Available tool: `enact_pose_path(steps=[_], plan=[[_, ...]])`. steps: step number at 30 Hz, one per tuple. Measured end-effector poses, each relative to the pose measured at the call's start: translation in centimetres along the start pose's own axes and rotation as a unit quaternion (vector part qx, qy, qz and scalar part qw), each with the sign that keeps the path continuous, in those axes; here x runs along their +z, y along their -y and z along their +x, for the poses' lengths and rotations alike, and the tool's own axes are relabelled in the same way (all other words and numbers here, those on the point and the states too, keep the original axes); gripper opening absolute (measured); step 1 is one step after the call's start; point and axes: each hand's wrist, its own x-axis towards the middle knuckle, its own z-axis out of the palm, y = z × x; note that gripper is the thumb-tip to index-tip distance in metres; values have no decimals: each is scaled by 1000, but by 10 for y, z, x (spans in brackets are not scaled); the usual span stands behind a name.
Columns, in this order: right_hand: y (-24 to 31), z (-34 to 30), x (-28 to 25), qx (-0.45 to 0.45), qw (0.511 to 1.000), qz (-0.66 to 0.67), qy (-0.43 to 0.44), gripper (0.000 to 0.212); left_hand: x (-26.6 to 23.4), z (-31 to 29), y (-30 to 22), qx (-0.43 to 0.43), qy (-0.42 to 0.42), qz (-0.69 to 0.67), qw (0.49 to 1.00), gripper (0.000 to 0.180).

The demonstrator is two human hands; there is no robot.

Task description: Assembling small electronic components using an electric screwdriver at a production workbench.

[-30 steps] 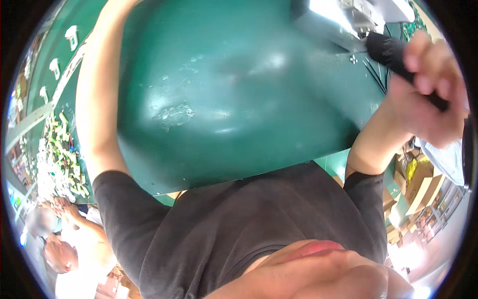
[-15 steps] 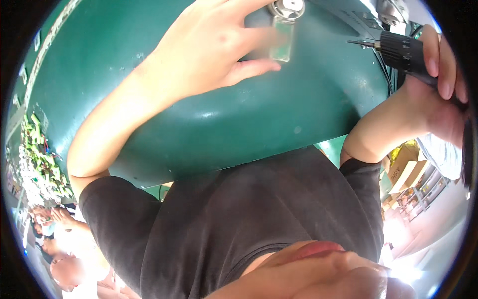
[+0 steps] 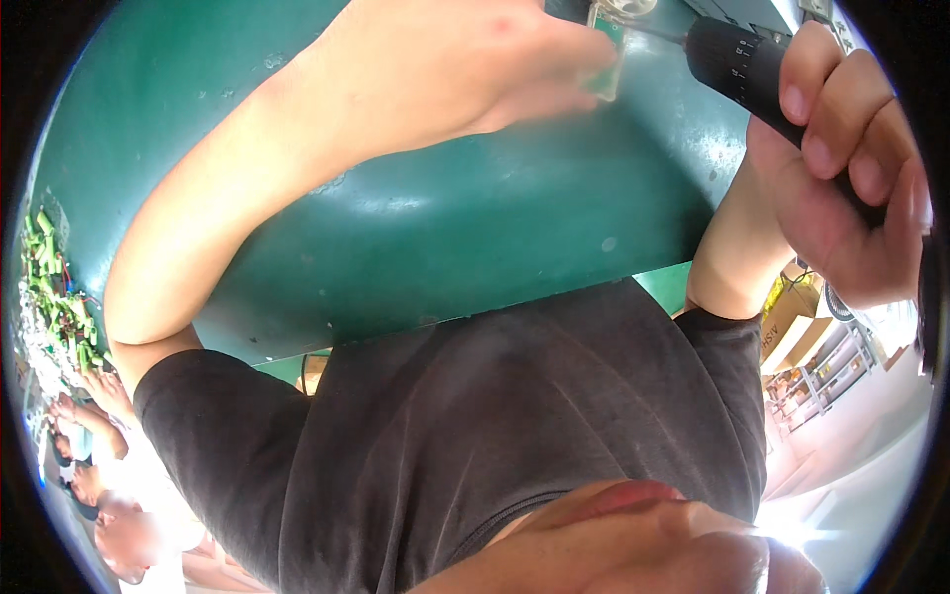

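Observation:
In my right hand (image 3: 841,163) is a black electric screwdriver (image 3: 734,65), the fingers wrapped round its body. Its thin bit points left toward a round metal part (image 3: 625,8) at the top edge; whether the tip touches it I cannot tell. My left hand (image 3: 475,69) reaches over the bench from the left. Thumb and fingers close on a small clear plastic piece with a green board (image 3: 611,83), which lies against the round part. Motion blur smears these fingertips, and the upper part of the hand is cut off by the picture's edge.
The green bench top (image 3: 416,247) spreads under both arms. At far left lies a heap of small green and white parts (image 3: 49,267), with other people (image 3: 119,525) beyond it. Cardboard boxes (image 3: 792,322) and a shelf rack (image 3: 826,376) stand low at right.
My right hand has brought the screwdriver left and up, its bit now close by the round metal part. My left hand has shifted right, its fingers closing on the clear piece, which moved slightly up and right.

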Motion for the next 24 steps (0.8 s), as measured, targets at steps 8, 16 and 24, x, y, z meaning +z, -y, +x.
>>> enact_pose_path(steps=[8, 16, 24], plan=[[-3, 2, 7, 8, 1000, -2, 17, 13, -23, 15, -16, -52, 67, -10, 996, 20], [-6, 9, 9, 6, 999, 11, 50, 14, -30, 16, -13, -55, 65, -23, 996, 22], [5, 11, 1, -54, 995, 66, 59, 44, -51, 34, -15, -150, 84, 28, 985, 32]])
